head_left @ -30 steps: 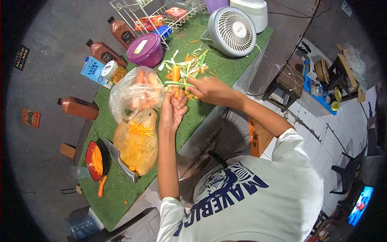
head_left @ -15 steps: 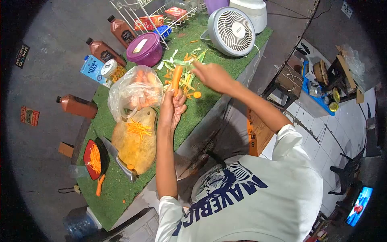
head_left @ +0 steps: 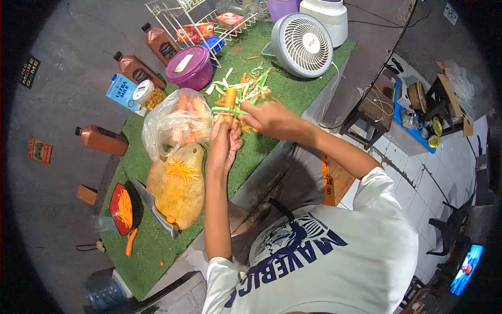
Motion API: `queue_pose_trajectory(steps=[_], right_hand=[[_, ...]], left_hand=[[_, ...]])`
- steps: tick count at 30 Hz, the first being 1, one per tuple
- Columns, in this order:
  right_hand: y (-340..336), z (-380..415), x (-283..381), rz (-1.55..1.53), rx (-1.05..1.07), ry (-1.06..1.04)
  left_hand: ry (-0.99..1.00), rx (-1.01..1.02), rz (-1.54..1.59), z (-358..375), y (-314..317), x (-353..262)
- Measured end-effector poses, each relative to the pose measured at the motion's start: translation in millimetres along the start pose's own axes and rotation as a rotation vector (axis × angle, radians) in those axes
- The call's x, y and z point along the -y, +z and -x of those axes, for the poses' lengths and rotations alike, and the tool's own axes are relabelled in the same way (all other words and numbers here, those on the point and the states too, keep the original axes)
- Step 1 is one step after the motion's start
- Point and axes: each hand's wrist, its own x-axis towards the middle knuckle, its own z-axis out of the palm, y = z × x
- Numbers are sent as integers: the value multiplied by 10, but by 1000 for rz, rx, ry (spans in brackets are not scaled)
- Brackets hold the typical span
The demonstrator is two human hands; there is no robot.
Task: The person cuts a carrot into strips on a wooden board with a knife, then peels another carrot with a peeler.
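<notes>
Orange carrot (head_left: pixel 229 99) stood upright in the clenched left hand (head_left: pixel 224 142), above the peel heap (head_left: pixel 246 86) near the counter's (head_left: pixel 157 251) far edge. The right hand (head_left: pixel 266 118), gripping a green peeler (head_left: pixel 226 110), had returned from the heap onto it, so peeling continued.

— What surrounds the counter?
— A grey concrete wall (head_left: pixel 63 172) with small stickers, white floor tiles (head_left: pixel 444 172) at the right.
— Furniture?
— A dark wooden stool (head_left: pixel 374 107), a cluttered stand beyond it — and a lit screen (head_left: pixel 467 268).
</notes>
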Motion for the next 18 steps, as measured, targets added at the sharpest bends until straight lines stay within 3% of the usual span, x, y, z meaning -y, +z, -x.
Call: queue_pose_trajectory(steps=[5, 18], right_hand=[[138, 9, -7, 83, -94, -152], [-44, -49, 68, 164, 9, -122]], left_hand=[[53, 44, 88, 58, 78, -33], [43, 134, 113, 56, 63, -54]])
